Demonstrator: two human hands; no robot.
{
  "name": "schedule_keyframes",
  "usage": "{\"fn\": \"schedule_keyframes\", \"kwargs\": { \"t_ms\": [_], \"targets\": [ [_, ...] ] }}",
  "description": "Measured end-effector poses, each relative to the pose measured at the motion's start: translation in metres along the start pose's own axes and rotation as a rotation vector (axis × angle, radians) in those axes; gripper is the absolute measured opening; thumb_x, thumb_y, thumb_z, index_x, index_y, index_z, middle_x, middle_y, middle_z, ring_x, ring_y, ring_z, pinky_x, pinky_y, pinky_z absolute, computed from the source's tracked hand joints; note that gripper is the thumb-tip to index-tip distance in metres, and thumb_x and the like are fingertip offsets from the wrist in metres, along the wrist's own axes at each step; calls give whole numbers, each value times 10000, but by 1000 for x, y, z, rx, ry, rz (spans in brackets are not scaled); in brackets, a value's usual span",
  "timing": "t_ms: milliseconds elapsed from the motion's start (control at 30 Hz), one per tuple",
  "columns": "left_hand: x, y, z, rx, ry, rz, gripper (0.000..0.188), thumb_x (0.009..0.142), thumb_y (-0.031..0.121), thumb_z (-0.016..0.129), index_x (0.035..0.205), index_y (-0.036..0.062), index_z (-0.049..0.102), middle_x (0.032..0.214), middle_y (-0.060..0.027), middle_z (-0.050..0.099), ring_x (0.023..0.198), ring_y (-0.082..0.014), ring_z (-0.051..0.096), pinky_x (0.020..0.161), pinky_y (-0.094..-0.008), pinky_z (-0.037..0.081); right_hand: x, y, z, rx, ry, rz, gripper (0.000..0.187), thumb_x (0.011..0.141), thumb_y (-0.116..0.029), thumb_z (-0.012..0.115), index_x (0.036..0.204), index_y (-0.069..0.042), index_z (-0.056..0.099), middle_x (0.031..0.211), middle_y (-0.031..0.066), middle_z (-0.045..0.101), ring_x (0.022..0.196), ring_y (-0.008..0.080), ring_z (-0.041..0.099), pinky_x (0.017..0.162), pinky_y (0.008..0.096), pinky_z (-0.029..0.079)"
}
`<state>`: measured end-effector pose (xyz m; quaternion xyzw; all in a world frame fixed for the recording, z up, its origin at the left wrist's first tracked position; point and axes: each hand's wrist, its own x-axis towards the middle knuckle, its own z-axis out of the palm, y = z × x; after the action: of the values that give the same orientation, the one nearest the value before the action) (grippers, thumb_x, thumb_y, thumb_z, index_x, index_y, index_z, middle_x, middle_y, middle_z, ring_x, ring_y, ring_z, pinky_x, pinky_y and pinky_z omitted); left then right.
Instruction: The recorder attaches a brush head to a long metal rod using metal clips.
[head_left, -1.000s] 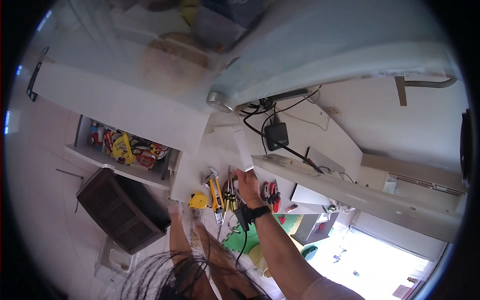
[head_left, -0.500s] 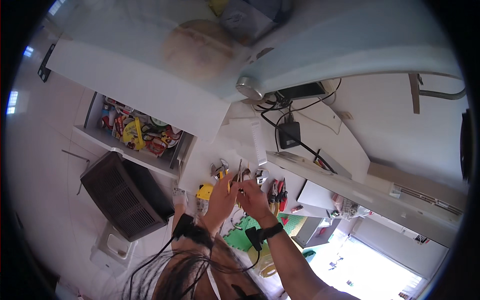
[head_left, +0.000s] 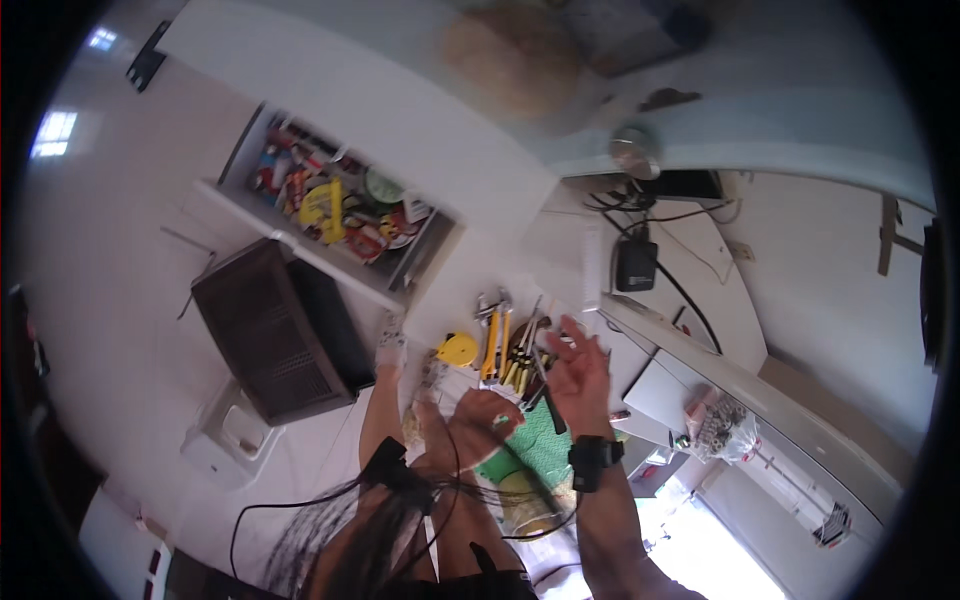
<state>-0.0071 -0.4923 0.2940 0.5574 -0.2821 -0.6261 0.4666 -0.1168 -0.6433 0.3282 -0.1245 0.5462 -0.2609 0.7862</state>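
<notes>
My right hand (head_left: 580,375) is raised over the worktop with its fingers spread and nothing gripped; a black watch (head_left: 595,462) sits on its wrist. A thin dark tool (head_left: 545,392) lies just left of its palm. My left hand (head_left: 480,425) is curled into a loose fist beside it, above a green mat (head_left: 540,450); I cannot make out anything inside it. Just beyond both hands lies a row of yellow-handled hand tools (head_left: 500,345), and a yellow tape measure (head_left: 457,350) lies to their left.
A dark brown slatted box (head_left: 275,345) stands to the left. A shelf recess (head_left: 340,205) holds several colourful packets. A black power adapter (head_left: 635,265) with cables hangs on the white unit. A clear bag of small parts (head_left: 715,425) lies at the right.
The hands were together around a thin tool held up; now they have come apart, the right hand opening and the left drawing back into a fist. The view has shifted too.
</notes>
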Motion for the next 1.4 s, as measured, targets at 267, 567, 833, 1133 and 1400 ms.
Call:
{"fn": "schedule_keyframes", "kwargs": {
  "t_ms": [267, 567, 833, 1133, 1400],
  "targets": [
    [-17, 3, 9, 84, 203, -24, 380, 896, 217, 492, 1244, 70, 451, 1124, -98, 540, 1112, -233, 460, 970, -325, 326, -38, 24, -2, -1299, -127, -191, 142, 884, -81, 453, 988, -38, 541, 678, 57, 544, 553, 143, 524, 502, 271, 415],
    [-8, 45, 1, -339, 3, -162, 226, 925, 193, 457, 1003, 32, 594, 850, -59, 589, 809, -121, 564, 713, -253, 452, -70, 59, -41, -1581, -429, -300, 267, 807, -77, 499, 1070, -81, 542, 977, 109, 604, 700, 232, 573, 572, 333, 467],
    [-92, 27, -17, -233, -55, -165, 135, 873, 189, 529, 870, 120, 644, 1276, -140, 387, 1193, -300, 334, 988, -395, 277, -70, 10, 43, -155, -21, -48, 287, 921, -178, 421, 1156, -66, 541, 706, 17, 542, 488, 48, 322, 472, 173, 286],
    [-41, 72, -23, -913, -19, -419, 377, 945, 281, 419, 1229, 34, 451, 994, -37, 597, 813, -94, 522, 748, -211, 402, -122, 85, -7, -1401, -524, -166, 272, 797, -60, 467, 1061, -36, 529, 803, 131, 594, 710, 257, 605, 592, 349, 481],
    [-73, 86, -10, -203, -189, -183, 195, 932, 164, 438, 966, 40, 584, 682, -28, 526, 625, -126, 514, 621, -253, 423, -108, 45, -7, -824, -58, 55, 347, 917, -287, 395, 1165, -73, 508, 983, 80, 561, 510, 83, 403, 569, 226, 377]
  ]
}}
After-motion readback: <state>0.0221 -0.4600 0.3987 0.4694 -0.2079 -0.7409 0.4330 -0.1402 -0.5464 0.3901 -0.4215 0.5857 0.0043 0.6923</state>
